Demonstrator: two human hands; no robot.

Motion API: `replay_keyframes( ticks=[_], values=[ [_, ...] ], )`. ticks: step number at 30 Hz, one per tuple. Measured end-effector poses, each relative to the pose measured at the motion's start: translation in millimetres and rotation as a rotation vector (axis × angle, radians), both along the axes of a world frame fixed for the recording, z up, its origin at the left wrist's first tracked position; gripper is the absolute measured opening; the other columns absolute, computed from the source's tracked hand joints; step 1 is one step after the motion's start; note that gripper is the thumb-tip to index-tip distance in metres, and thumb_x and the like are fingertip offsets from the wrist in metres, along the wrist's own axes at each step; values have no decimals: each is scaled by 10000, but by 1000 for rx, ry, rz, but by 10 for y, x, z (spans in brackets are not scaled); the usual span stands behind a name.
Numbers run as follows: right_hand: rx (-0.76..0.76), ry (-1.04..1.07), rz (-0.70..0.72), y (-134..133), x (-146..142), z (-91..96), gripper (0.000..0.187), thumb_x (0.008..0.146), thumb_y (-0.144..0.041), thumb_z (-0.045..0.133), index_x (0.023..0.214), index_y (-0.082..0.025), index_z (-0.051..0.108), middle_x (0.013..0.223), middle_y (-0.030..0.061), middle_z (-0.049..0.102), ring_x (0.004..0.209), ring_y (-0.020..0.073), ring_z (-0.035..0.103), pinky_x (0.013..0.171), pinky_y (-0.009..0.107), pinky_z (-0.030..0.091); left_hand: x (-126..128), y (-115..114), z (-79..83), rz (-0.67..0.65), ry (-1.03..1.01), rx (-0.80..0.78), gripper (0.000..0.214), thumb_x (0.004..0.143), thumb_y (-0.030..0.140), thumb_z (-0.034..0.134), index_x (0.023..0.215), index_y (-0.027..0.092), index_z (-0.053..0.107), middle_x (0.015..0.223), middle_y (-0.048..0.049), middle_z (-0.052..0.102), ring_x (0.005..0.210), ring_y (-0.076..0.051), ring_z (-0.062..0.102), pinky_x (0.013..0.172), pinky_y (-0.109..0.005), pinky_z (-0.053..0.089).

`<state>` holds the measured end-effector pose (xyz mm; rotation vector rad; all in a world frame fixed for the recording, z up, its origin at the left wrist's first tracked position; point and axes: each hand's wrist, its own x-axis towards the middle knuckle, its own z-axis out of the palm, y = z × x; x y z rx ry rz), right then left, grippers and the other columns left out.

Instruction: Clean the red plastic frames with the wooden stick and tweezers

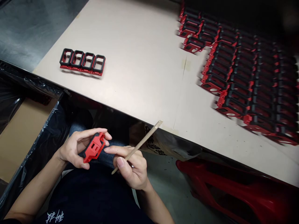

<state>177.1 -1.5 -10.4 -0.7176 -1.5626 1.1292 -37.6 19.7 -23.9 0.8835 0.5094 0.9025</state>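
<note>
Above my lap, my left hand (78,147) grips a red and black plastic housing (94,147) between thumb and fingers. A rectangular slot shows in its red face. My right hand (132,166) pinches a slim wooden stick (142,141) that slants up to the right, its flat end near the table edge. The right index finger points at the housing, close to its right side; whether it touches I cannot tell. On the table, a short row of similar red and black housings (81,62) stands at the left.
Many more housings (243,90) stand in packed rows on the right of the pale table (140,62). A cardboard box (28,133) with black plastic lining lies at the left. A red plastic chair or stool (224,183) and a printed bag (161,143) are below the table edge.
</note>
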Motion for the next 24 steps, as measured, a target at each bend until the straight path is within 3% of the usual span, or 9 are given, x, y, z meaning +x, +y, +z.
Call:
replay_keyframes(
  ticks=[3, 7, 10, 17, 24],
  values=[
    [-57, -13, -48, -14, 8, -2, 291, 1044, -242, 494, 1183, -170, 740, 565, -52, 589, 401, 100, 481, 472, 242, 440, -4, -2, -7, 10, 22, 19, 886, 562, 260, 1036, 1386, 224, 713, 1280, -157, 752, 1095, -282, 749, 1004, -342, 579],
    [-228, 3, -147, -37, 20, 9, 292, 1044, -325, 540, 915, -180, 758, 585, -29, 616, 411, 91, 496, 450, 229, 440, -16, -6, -20, 18, 53, 33, 877, 584, 297, 1029, 1395, 213, 705, 1281, -176, 747, 1088, -291, 756, 984, -359, 599],
    [-347, 8, -74, -30, 4, 16, 363, 1044, -393, 553, 809, -173, 721, 517, -43, 556, 381, 83, 467, 396, 207, 389, -38, 30, -11, 13, 140, 117, 873, 626, 296, 1012, 1429, 230, 676, 1310, -172, 735, 1119, -296, 750, 979, -361, 611],
    [-449, 74, 127, 19, -94, -6, 355, 1056, -465, 542, 976, -162, 709, 501, -77, 505, 391, 72, 448, 414, 186, 368, -125, 156, 82, -4, 469, 451, 871, 704, 370, 972, 1494, 289, 613, 1343, -127, 734, 1247, -329, 679, 1114, -462, 545],
    [-554, 121, 173, 34, -161, -10, 403, 1028, -537, 572, 853, -179, 626, 511, -76, 500, 397, 66, 425, 427, 193, 362, -151, 129, 58, -20, 523, 485, 894, 707, 405, 970, 1509, 283, 595, 1409, -142, 692, 1306, -346, 643, 1136, -477, 533]
  ],
)
